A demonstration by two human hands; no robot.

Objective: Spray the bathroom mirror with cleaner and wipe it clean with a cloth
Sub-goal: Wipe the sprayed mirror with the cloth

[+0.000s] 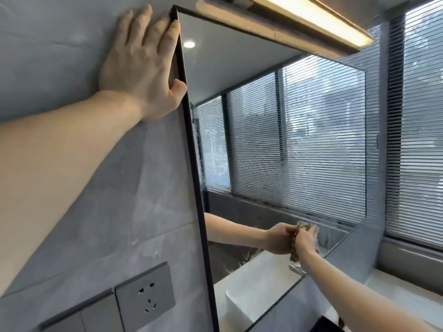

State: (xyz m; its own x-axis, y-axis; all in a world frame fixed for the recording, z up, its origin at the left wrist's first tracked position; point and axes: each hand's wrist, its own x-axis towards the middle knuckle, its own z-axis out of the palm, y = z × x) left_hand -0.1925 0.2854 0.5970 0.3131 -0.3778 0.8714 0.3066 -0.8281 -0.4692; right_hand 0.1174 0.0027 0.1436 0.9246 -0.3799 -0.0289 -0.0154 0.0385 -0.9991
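Note:
The black-framed bathroom mirror (pixel 251 97) fills the middle of the view, seen at a steep angle. A hazy film of cleaner streaks covers its lower right part. My left hand (pixel 143 65) lies flat and open on the grey wall, its fingertips and thumb touching the mirror's upper left frame. My right hand (pixel 306 238) presses a crumpled brown patterned cloth (pixel 303 227) against the glass near the lower right corner. The hand and cloth are reflected in the mirror just to their left. No spray bottle is in view.
A lit light bar (pixel 311 17) hangs above the mirror. A grey wall socket (pixel 146 294) and switch plate sit low on the left wall. Window blinds (pixel 417 140) run along the right, with a sill (pixel 407 291) below. A white counter shows in the reflection.

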